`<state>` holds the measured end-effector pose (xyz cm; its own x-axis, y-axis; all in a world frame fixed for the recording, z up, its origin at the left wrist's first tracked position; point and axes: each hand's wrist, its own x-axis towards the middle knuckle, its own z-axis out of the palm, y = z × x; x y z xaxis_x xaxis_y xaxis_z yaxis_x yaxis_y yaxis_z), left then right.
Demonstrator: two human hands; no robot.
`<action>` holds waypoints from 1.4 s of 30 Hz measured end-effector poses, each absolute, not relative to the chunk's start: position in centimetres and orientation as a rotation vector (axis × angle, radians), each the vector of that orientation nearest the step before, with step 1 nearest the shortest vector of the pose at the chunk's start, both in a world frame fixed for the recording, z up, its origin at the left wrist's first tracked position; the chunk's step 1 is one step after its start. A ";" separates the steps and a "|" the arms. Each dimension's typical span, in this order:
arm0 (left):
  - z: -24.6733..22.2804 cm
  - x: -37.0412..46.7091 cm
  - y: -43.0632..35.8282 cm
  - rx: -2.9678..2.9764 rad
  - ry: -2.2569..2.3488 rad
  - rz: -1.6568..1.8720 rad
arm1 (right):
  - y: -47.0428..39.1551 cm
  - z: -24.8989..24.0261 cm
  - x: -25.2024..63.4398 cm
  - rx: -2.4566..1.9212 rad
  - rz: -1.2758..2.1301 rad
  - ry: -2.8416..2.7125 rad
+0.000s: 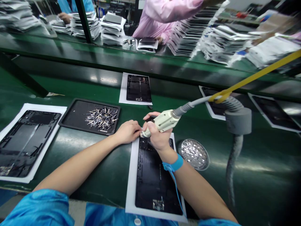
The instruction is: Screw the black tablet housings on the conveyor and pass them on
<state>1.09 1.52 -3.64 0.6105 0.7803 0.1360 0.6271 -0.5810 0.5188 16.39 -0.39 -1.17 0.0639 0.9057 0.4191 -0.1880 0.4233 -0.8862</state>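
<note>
My right hand (158, 133) is wrapped round a pale electric screwdriver (164, 121), tilted so that its tip points down and left. That tip meets the upper left corner of a black tablet housing (157, 175), which lies on a white sheet (132, 188) in front of me. My left hand (129, 131) is at the same corner, fingers curled and pressed together close to the screwdriver tip; whatever they pinch is hidden. A blue wrist strap (174, 163) circles my right wrist, its cord running down over the housing.
A black tray (75, 116) holds a heap of small strip-like parts. Right of the housing is a round dish (207, 161) of tiny shiny pieces. More housings lie left (23, 141) and behind (138, 88). A yellow strap (263, 73) suspends the screwdriver cable. Co-workers handle stacks across the bench.
</note>
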 end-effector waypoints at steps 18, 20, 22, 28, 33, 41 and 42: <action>-2.6 0.9 -0.5 2.471 1.269 0.439 | -0.4 -1.2 16.3 -0.762 0.963 -1.218; -2.7 0.5 -1.7 2.488 1.331 0.478 | -0.4 -1.0 16.2 -0.756 0.968 -1.200; -2.7 -0.1 -2.9 2.558 1.287 0.504 | -0.4 -0.8 16.0 -0.753 0.974 -1.194; -2.9 -0.4 -4.8 2.793 1.157 0.418 | -0.4 -0.6 15.9 -0.751 0.987 -1.202; -2.7 0.3 -5.2 2.842 1.206 0.367 | -0.4 -0.6 15.9 -0.760 0.991 -1.192; -2.4 0.8 -5.3 2.810 1.253 0.288 | -0.4 -0.9 15.9 -0.763 0.983 -1.195; -2.4 0.9 -5.3 2.801 1.254 0.280 | -0.4 -1.0 15.9 -0.761 0.985 -1.191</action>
